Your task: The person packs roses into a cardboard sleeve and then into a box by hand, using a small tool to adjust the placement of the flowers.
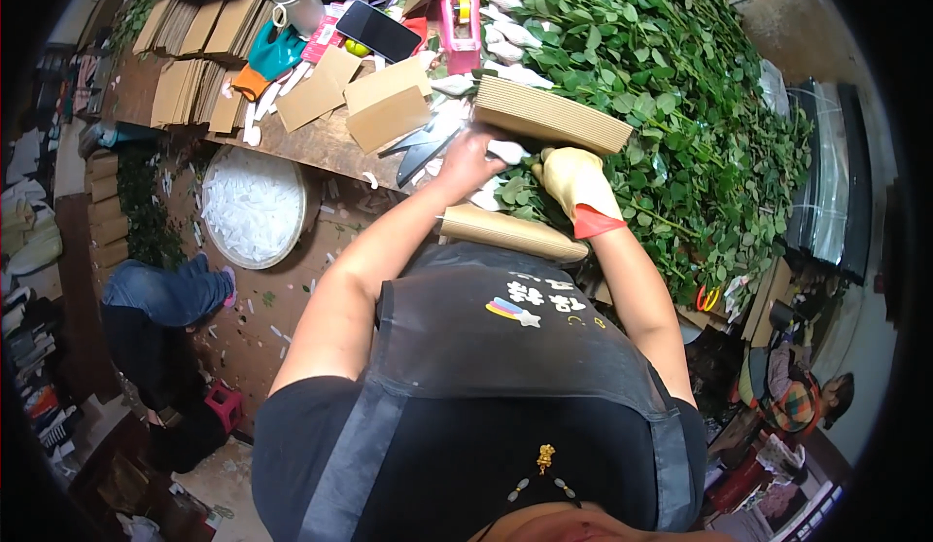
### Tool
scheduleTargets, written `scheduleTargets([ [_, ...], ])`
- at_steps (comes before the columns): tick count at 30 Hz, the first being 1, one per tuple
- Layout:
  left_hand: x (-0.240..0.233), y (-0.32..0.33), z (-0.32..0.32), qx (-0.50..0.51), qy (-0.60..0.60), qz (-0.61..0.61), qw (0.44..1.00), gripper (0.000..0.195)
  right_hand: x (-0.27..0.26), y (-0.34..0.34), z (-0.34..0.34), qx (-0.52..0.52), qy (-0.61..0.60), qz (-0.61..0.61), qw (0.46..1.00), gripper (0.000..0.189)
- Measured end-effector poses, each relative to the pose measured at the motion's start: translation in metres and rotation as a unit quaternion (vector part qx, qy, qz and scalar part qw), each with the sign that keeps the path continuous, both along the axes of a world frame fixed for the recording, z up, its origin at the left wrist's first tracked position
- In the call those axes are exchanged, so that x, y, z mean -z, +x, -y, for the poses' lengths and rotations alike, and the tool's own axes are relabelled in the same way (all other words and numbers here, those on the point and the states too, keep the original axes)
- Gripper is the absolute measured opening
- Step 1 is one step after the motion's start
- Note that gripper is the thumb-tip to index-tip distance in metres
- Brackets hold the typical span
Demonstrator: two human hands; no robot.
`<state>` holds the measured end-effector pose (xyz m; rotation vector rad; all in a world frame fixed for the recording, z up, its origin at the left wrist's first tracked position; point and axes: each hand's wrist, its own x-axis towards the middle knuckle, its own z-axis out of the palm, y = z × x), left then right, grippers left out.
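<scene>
My bare left hand (470, 163) is at the table edge, its fingers around a flower head in a white sleeve (508, 152). Just to the right, my right hand (579, 181), in a pale yellow glove with a red cuff, is closed at the leafy stems (519, 190) behind that head; its fingertips are partly hidden. Both hands are between two raised sides of corrugated cardboard, the far side (554, 115) and the near side (514, 233) against my apron. Black-bladed scissors (424, 154) lie left of my left hand.
A large pile of leafy stems (656, 104) covers the table's right side. Farther back are a pink tape dispenser (461, 24), a phone (377, 31), cardboard pieces (390, 104) and a metal flask (295, 2). A basin of white sleeves (255, 206) stands lower left; a person (164, 301) sits beyond.
</scene>
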<state>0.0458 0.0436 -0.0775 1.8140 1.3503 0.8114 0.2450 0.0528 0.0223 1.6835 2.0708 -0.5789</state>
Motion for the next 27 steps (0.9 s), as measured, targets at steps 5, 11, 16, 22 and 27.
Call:
scheduleTargets([
  [5,0.006,-0.01,0.002,-0.013,0.038,0.015,0.999,0.034,0.014,-0.01,0.002,0.04,0.08,-0.002,0.996,0.038],
  [11,-0.009,-0.022,-0.002,0.005,0.014,0.013,1.0,0.041,0.031,-0.009,-0.003,0.036,0.08,-0.001,0.996,0.04],
  [16,-0.015,-0.016,-0.001,-0.006,0.044,-0.021,0.999,0.033,0.047,-0.008,0.0,0.022,0.147,0.0,0.989,0.036],
  [22,-0.031,-0.016,0.009,-0.038,0.052,0.016,0.998,0.027,0.061,0.002,0.003,-0.031,0.233,0.0,0.972,0.032],
  [27,-0.027,-0.018,0.025,-0.154,0.017,0.2,0.967,0.019,0.057,-0.003,0.003,0.007,0.16,-0.026,0.987,0.035],
])
